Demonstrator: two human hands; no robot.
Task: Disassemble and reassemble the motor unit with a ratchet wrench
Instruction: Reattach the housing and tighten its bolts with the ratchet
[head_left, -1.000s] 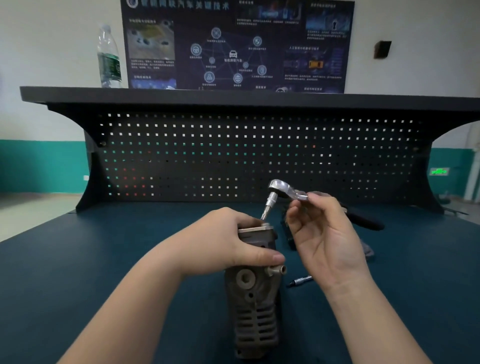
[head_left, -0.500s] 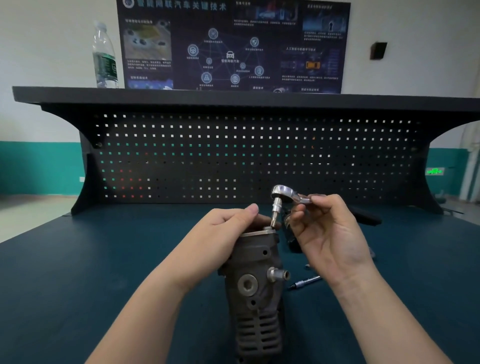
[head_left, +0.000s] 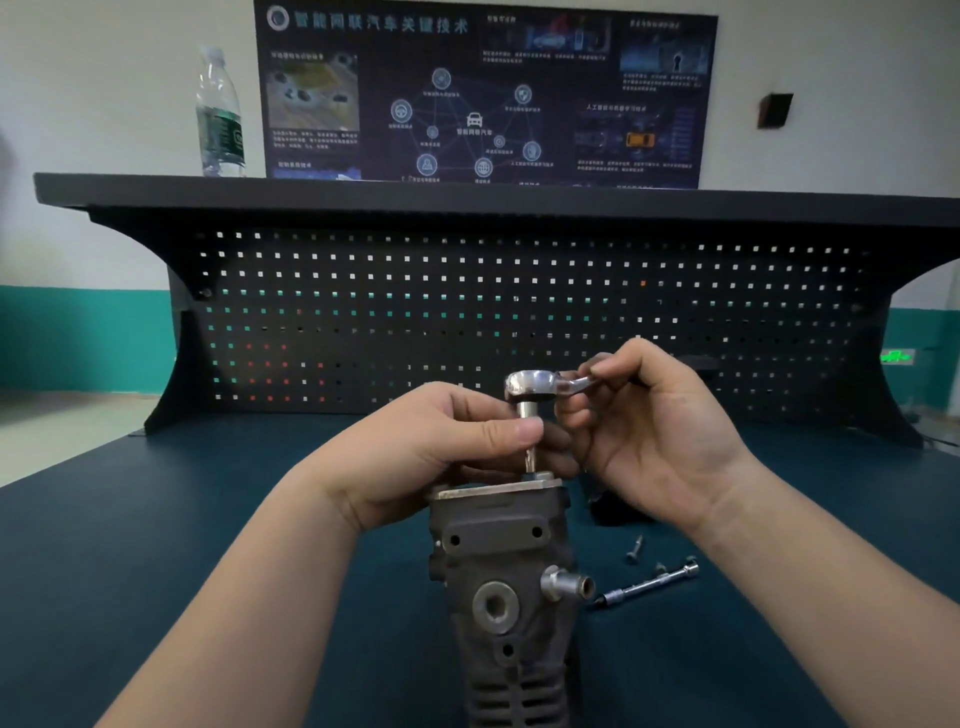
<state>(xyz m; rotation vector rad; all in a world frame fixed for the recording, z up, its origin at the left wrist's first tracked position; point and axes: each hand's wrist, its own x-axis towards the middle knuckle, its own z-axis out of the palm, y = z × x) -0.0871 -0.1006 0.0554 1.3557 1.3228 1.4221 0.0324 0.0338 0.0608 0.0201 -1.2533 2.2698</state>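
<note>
Spanning dark bench (head_left: 156, 545), pegboard (head_left: 519, 312) behind.

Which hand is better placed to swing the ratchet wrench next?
Right hand: it already grips the ratchet wrench handle. The left hand pinches the socket shaft above the motor unit.

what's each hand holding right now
Left hand: closed, pinching the socket shaft below the ratchet wrench head.
Right hand: closed, holding the ratchet wrench handle.
</note>
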